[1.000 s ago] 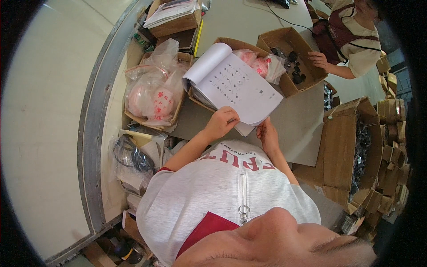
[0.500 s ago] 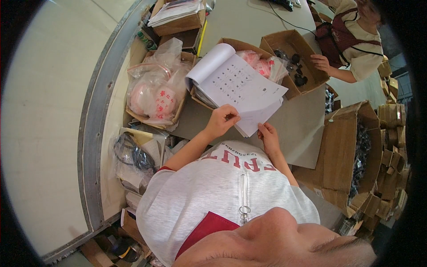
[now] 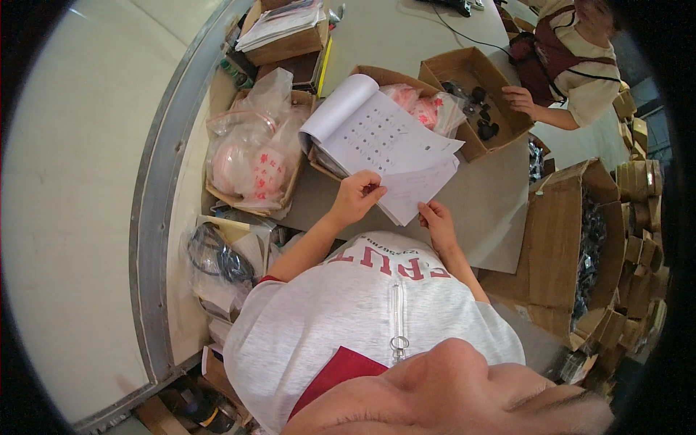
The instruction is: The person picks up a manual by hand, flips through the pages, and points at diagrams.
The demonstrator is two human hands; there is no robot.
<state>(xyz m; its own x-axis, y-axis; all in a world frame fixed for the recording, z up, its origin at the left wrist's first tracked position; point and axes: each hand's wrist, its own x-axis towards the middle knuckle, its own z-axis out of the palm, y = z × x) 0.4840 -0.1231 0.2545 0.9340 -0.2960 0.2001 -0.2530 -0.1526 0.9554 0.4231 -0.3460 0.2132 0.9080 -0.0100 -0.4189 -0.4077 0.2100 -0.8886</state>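
A thick pad of white printed sheets (image 3: 377, 138) lies tilted on the edge of a cardboard box, its upper pages curled back into a roll (image 3: 341, 109). My left hand (image 3: 357, 197) has its fingers closed on the near left edge of the top sheet. That sheet's near edge bows up, baring part of the page beneath. At the pad's near right corner, my right hand (image 3: 437, 222) pinches the paper between thumb and fingers.
Behind the pad, a box holds pink-printed plastic bags (image 3: 428, 109). An open carton (image 3: 471, 69) contains black parts; a co-worker's hand (image 3: 520, 101) touches its rim. More bagged goods (image 3: 254, 163) stand left. A large carton (image 3: 551, 246) is at right.
The top sheet's near edge is bent up a little more, and more of the page beneath shows. Both hands stay at the pad's near edge. The whole view has shifted slightly.
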